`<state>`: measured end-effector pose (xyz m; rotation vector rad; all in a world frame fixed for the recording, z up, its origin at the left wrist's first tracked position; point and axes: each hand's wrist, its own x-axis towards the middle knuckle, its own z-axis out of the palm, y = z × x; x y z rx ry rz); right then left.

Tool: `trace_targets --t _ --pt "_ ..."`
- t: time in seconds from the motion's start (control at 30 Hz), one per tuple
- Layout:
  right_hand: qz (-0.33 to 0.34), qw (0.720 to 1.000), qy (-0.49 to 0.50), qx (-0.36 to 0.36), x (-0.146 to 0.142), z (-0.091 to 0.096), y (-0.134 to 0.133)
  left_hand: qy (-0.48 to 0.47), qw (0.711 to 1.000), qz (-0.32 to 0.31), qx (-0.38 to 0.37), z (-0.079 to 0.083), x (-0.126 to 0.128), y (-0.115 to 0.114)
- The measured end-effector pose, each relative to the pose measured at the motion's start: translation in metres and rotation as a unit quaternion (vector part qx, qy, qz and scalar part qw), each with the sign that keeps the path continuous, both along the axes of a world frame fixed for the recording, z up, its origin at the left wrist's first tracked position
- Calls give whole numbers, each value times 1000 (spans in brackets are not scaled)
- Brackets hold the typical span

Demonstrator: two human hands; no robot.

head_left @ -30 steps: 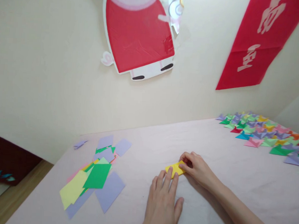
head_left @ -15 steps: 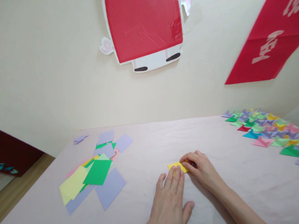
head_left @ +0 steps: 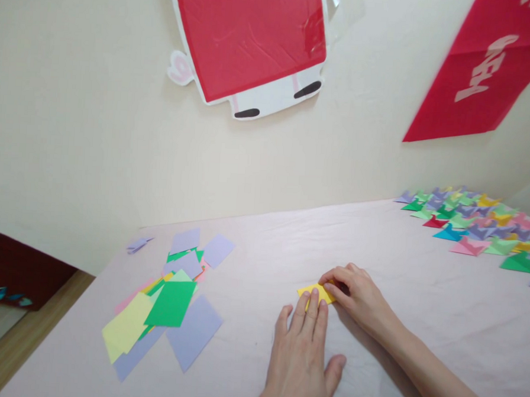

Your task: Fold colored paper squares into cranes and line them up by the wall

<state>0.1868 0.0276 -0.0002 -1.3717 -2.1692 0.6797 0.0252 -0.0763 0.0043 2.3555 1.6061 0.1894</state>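
Observation:
A small folded yellow paper (head_left: 312, 291) lies on the pale pink table (head_left: 266, 264) near the middle. My left hand (head_left: 303, 354) lies flat with fingers stretched out, its fingertips pressing the paper's near edge. My right hand (head_left: 358, 298) reaches in from the right with fingers curled, pinching the paper's right end against the table. Most of the paper is covered by the fingers.
A loose pile of flat coloured paper squares (head_left: 166, 306) (green, yellow, lilac, pink) lies at the left. Several folded paper shapes (head_left: 477, 224) cover the far right. A small lilac folded piece (head_left: 138, 244) sits near the wall. The table's left edge drops to a wooden floor (head_left: 22, 340).
My left hand slid a little to the right along the yellow paper. The right hand stayed pinched on its end. The view tilted downward slightly.

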Motion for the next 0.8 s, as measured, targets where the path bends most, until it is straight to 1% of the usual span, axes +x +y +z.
trace_targets --t 0.3,0.47,0.63,0.8 --pt "-9 1000 -4 4 -1 -1 -1 17 1000 12 22 -1 1 -1" --pt "-17 1000 -20 6 -3 2 -5 28 999 19 30 5 3 1" --pt "-17 999 -42 15 -5 8 -13 17 999 31 12 11 5 2" --pt "-26 998 -57 10 -7 12 -20 3 999 39 17 12 5 0"
